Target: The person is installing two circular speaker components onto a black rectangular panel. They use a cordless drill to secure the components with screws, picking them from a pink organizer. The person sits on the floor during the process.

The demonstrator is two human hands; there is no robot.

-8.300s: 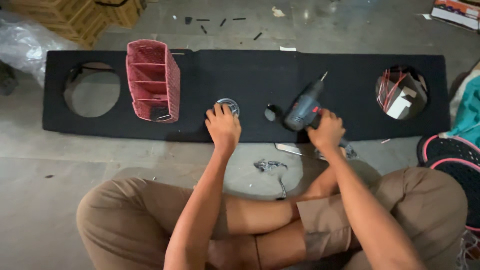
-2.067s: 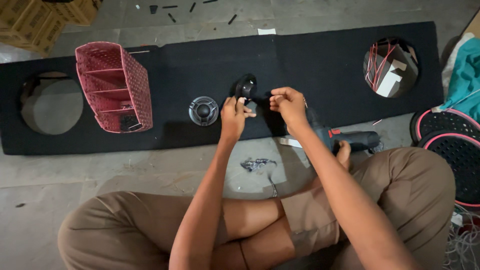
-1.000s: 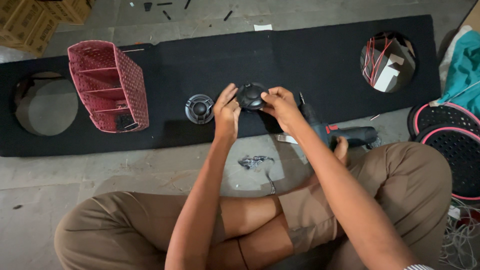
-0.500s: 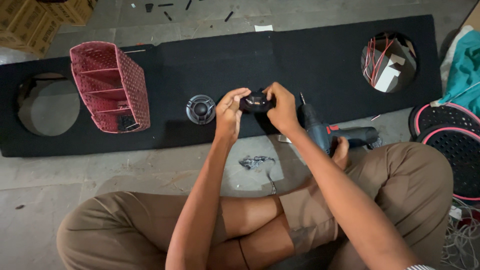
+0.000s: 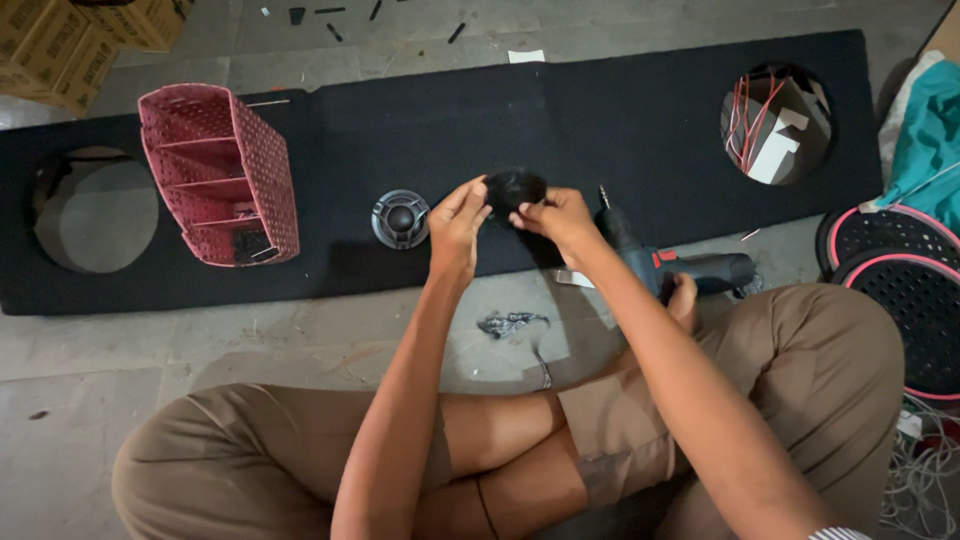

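Both hands pinch a small round black part [image 5: 514, 188] above the black carpeted board [image 5: 640, 120], left hand [image 5: 456, 226] and right hand [image 5: 560, 218] gripping opposite edges. A slip here likely drops it toward the drill [image 5: 668, 262] or the small speaker [image 5: 400, 218] nearby.

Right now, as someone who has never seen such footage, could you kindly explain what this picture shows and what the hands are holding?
The one camera sits on a person's head and looks down, so you see their own crossed legs and two bare hands. The left hand and right hand together hold a small black round part above a long black board on the floor. The board has a round hole near each end. On it stand a pink basket and a small round speaker. A drill lies by the right knee.
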